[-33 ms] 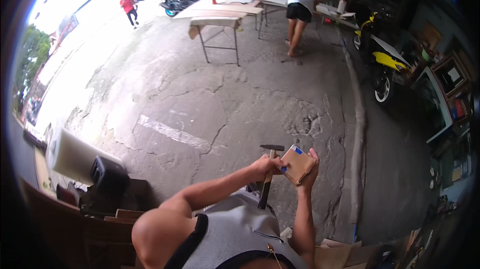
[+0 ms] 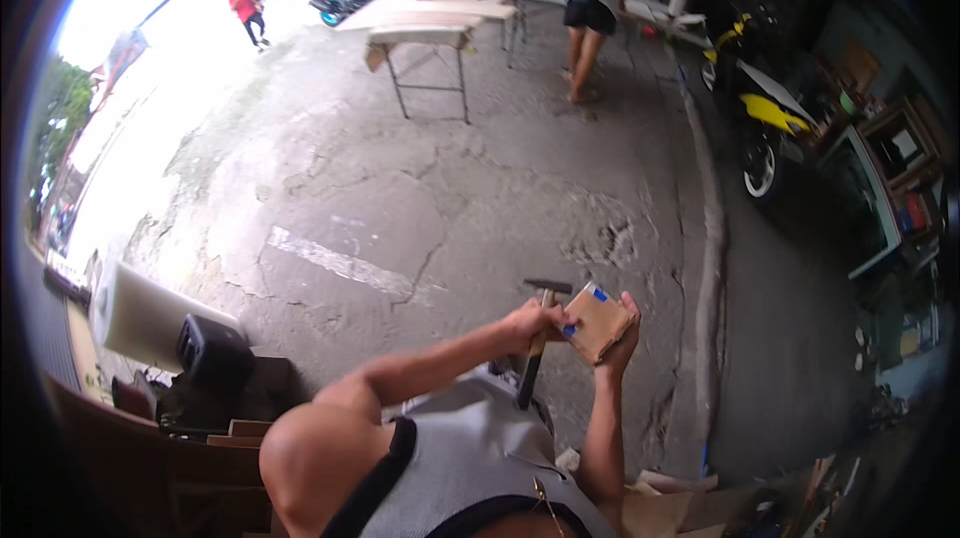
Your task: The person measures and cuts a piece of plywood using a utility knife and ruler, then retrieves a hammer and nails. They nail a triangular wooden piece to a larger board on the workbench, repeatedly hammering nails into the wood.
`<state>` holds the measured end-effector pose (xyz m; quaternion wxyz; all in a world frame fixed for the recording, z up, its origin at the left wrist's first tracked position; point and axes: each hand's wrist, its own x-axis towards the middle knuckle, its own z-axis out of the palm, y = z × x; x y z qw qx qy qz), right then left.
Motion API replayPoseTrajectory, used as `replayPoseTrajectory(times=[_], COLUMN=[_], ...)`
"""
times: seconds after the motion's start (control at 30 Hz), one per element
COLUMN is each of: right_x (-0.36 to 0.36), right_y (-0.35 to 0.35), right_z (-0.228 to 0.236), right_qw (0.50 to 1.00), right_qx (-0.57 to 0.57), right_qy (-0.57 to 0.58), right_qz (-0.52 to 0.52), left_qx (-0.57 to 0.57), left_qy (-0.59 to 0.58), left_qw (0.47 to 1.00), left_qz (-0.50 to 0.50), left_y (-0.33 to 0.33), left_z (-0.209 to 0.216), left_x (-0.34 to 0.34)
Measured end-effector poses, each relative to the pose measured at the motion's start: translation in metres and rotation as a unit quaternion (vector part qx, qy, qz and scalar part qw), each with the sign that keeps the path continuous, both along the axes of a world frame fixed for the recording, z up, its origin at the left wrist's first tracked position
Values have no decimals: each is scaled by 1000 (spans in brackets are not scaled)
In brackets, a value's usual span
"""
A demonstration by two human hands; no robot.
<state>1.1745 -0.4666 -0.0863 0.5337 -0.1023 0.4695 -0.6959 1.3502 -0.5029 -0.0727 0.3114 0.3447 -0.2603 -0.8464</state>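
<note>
In front of my chest, my left hand (image 2: 534, 324) is closed around the upper handle of a hammer (image 2: 531, 378). Its dark metal head points up and the black grip hangs down toward my shirt. The thumb of that same hand reaches over to the near left edge of a small brown cardboard box (image 2: 600, 323), flat in shape with blue and white patches at its corners. My right hand (image 2: 624, 338) supports the box from the right side and beneath, fingers wrapped at its edge. The box's underside is hidden.
Cracked concrete floor (image 2: 380, 198) stretches ahead. Board-topped trestle tables (image 2: 425, 28) stand far off, beside a bent-over person (image 2: 592, 18). A yellow motorbike (image 2: 765, 116) and framed panes line the right. At left lie a white roll (image 2: 160, 313) and a black case (image 2: 215, 350).
The whole view has shifted slightly. My hands keep the same hold on the hammer and the cardboard box.
</note>
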Motion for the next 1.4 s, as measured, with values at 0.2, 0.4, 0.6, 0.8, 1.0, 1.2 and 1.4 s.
replayPoseTrajectory(times=[0.2, 0.4, 0.6, 0.8, 1.0, 1.2, 1.4], right_x=[-117, -251, -402, -531, -645, -723, -801], right_y=[-31, -28, 20, 89, 189, 302, 401], right_z=[11, 4, 17, 42, 39, 63, 66], right_qw=[981, 809, 723, 653, 478, 314, 239], right_qx=[-118, 37, 170, 285, 450, 592, 704], right_qy=[75, 533, 532, 469, 437, 323, 219], right_qz=[-136, -247, -408, -521, -615, -668, -631], left_qx=[17, 42, 65, 98, -19, -263, -403], left_qy=[-29, 60, 71, 11, -72, -114, -2], left_qw=[968, 907, 830, 702, 586, 426, 304], left_qz=[-248, -415, -549, -705, -807, -858, -863], left_y=[-114, -157, -129, -71, -4, 54, 211], left_z=[14, -17, -13, 6, -24, 15, 63], left_x=[-146, -322, -549, -745, -940, -1144, -1277])
